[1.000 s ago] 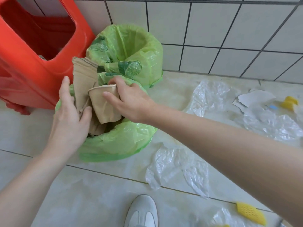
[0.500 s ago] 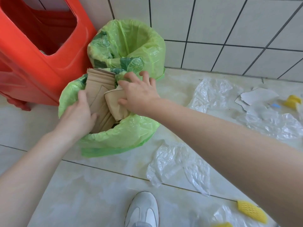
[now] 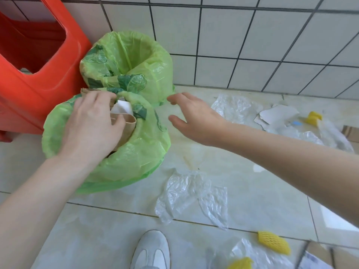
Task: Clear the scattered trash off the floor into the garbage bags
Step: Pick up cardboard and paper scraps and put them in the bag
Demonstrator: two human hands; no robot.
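Right hand (image 3: 194, 117) withdrawn from near bag (image 3: 139, 152), spread, empty, left hand (image 3: 93, 127) pressing cardboard (image 3: 126, 123) inside rim

Both forearms bare, no sleeves in view; one pale grey, possibly suede, sneaker (image 3: 150, 249) below

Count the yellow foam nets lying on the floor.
3: one foam net far right near the torn paper, one lower right, one cut by the bottom edge. More may lie under plastic or out of frame.
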